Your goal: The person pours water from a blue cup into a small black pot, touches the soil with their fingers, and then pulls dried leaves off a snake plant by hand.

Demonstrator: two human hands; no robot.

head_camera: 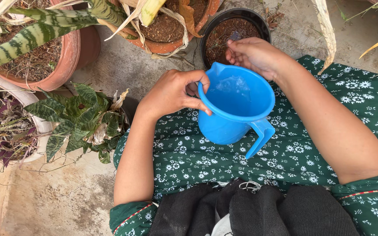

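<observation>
We look down on a concrete floor (57,196) with pots along its far side. Nearest to us is a green dress (294,153) with small white flowers, spread over the lap, and a dark cloth (250,209) lies at its lower edge.

On the left stands a big clay pot (64,61) with a striped, sword-shaped leaf (36,35) lying across it. Below it a low plant (82,120) with spotted leaves grows beside a white pot (31,113). A second clay pot (171,32) with dry leaves is at the top centre.

The blue jug (235,109) is in the middle, above the lap and just in front of the black pot (232,32). It has water inside, its handle points toward us and to the right, and its spout points to the upper left.

The black pot holds dark soil and stands on the floor, right of the second clay pot.

The left hand (171,91) grips the jug by its rim, thumb on the outside and fingertips over the edge. The right hand (252,54) is over the far rim of the jug, close to the black pot, with fingers curled together; we cannot tell if it holds something.
</observation>
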